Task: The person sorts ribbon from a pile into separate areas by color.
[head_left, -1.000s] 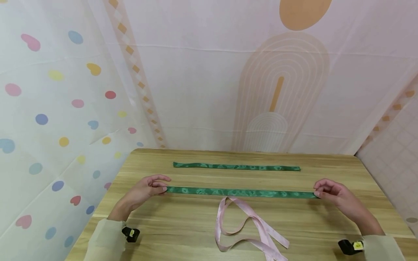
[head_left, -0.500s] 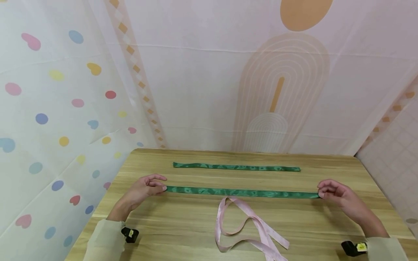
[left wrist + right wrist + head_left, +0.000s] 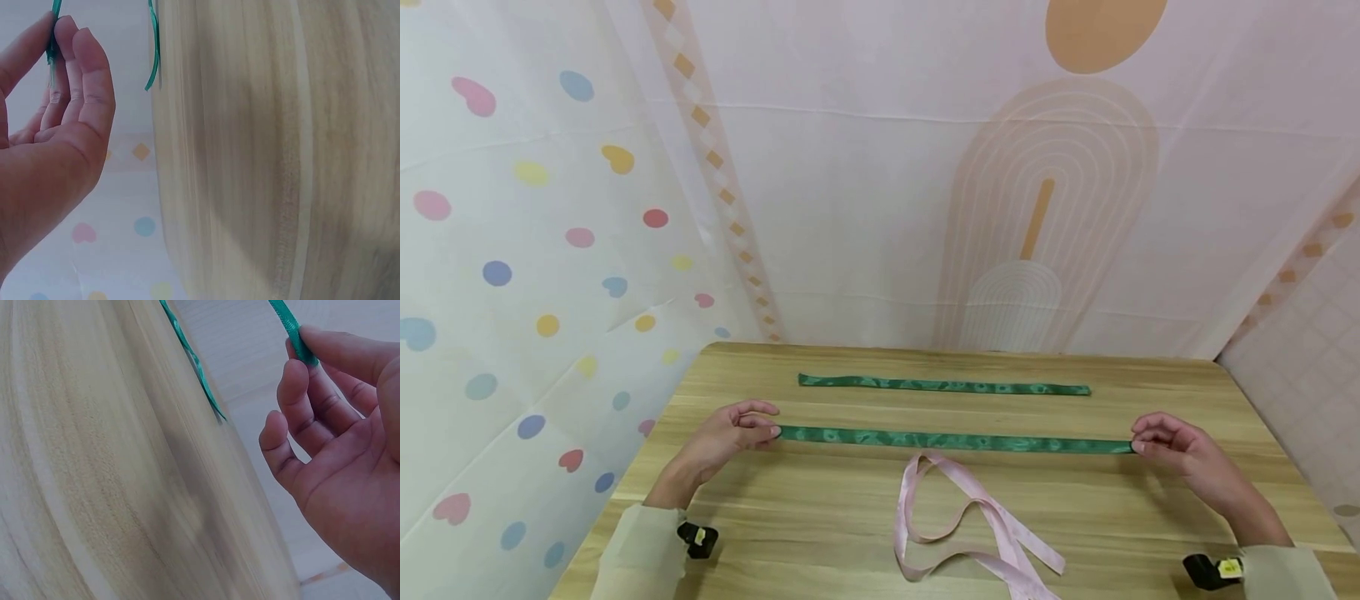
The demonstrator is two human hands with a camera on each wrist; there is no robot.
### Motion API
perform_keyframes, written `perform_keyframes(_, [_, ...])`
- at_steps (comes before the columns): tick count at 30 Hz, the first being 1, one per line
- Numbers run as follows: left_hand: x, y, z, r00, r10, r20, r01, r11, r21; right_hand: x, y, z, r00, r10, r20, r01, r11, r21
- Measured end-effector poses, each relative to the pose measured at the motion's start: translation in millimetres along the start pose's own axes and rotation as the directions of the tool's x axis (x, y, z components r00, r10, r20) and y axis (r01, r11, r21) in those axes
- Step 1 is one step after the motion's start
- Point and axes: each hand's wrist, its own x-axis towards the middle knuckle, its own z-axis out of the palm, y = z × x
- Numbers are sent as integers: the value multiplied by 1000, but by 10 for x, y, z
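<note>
A green satin ribbon (image 3: 955,440) stretches straight between my two hands above the table. My left hand (image 3: 722,437) pinches its left end between thumb and index finger; a frayed tip shows past the thumb in the left wrist view, where the ribbon (image 3: 56,7) runs upward. The right end is pinched by my right hand (image 3: 1187,458), and in the right wrist view the ribbon (image 3: 286,322) rises from thumb and finger while the other fingers curl loosely. Farther back, a second green ribbon (image 3: 943,385) lies flat across the wood, roughly parallel to the held one.
A pink ribbon (image 3: 955,529) lies in loose loops on the wooden table (image 3: 820,525), just in front of the held ribbon. Patterned fabric (image 3: 850,208) hangs behind the table's far edge. Black wrist cameras sit at both cuffs.
My right hand has moved slightly right and my left hand slightly left, still pinching the ends of the green ribbon. The other ribbons stay where they were.
</note>
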Motion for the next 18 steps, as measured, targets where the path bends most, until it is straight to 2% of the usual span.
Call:
perform_keyframes(8, [-8,-4,7,1000,1,-13,-1,1000,-16,3,24,7,999,-10,-50,10,1000,5])
perform_keyframes(18, [4,2,16,999,-7,-42,5,1000,-29,1,42,16,990,41,-133,-53,995,-89])
